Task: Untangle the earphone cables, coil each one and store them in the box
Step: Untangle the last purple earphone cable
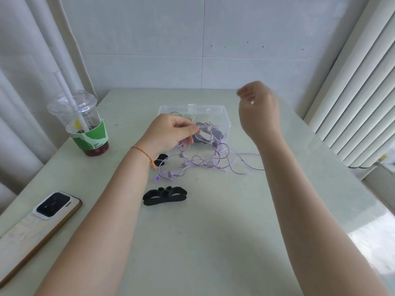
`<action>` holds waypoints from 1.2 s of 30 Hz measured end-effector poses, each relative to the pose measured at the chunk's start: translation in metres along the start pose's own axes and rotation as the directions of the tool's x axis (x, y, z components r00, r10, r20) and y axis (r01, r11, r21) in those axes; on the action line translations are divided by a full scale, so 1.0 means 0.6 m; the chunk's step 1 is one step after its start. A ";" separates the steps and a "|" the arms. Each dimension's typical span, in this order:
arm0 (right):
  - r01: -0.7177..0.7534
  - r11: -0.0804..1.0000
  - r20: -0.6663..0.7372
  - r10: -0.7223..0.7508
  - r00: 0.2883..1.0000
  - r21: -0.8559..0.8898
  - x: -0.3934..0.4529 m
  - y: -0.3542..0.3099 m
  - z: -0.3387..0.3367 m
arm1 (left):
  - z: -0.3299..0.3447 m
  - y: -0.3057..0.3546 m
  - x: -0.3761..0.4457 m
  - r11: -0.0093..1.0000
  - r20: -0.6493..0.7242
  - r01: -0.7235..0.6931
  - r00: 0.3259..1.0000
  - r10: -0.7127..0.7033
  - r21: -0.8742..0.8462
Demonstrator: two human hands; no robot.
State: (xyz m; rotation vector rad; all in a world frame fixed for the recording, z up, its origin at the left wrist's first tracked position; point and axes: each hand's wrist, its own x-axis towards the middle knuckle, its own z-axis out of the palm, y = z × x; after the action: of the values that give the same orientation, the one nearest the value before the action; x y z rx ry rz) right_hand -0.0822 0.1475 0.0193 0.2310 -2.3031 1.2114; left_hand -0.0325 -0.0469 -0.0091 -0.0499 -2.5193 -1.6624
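A tangle of purple earphone cable (205,162) lies on the table in front of a clear plastic box (224,116). Dark items sit inside the box. My left hand (168,133) pinches a strand of the purple cable just in front of the box. My right hand (258,105) is raised above the table to the right of the box, fingers curled, blurred, with a small white thing at the fingertips; whether it grips a cable I cannot tell. Purple earbuds (163,176) lie near my left wrist.
A black foam cable winder (164,195) lies in front of the tangle, another black piece (161,159) by my left wrist. A plastic cup with straw (85,124) stands at the left. A phone (40,221) lies at the near left. Blinds hang at the right.
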 end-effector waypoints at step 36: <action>-0.077 0.983 0.531 -0.024 0.847 0.167 -0.020 -0.020 0.010 | -0.013 -0.013 0.006 0.996 0.139 -0.055 0.988 0.064 -0.067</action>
State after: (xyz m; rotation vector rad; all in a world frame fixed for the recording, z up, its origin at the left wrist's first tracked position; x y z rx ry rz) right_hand -0.0698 0.1345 0.0187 0.6824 -2.6571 1.5256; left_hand -0.0360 -0.0572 -0.0129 -0.2555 -2.5366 -1.7728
